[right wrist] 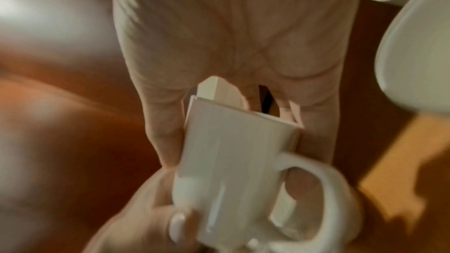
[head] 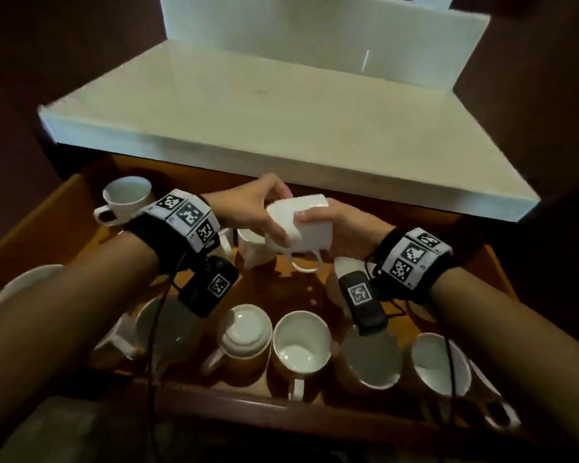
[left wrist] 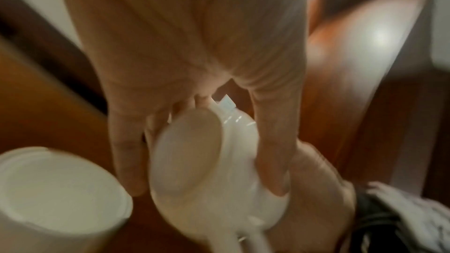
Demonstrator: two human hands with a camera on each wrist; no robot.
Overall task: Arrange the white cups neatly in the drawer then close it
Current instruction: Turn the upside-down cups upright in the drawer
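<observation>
Both hands hold one white cup (head: 306, 225) on its side above the open wooden drawer (head: 30, 222), its handle hanging down. My left hand (head: 264, 215) grips its base end, my right hand (head: 328, 222) grips its rim end. The left wrist view shows the cup's base (left wrist: 192, 153) between my left fingers (left wrist: 126, 161). The right wrist view shows the cup's side and handle (right wrist: 324, 189), with my right hand (right wrist: 243, 114) round it. Several white cups stand in the drawer: one at the back left (head: 126, 198), one under the held cup (head: 251, 245), a row along the front (head: 301, 345).
A white countertop (head: 264, 121) overhangs the drawer's back. The front row includes an upside-down cup (head: 246, 332) and a cup at the far right (head: 440, 362). Another white cup (head: 24, 282) shows partly behind my left forearm. Bare wood (head: 288, 282) lies in the drawer's middle.
</observation>
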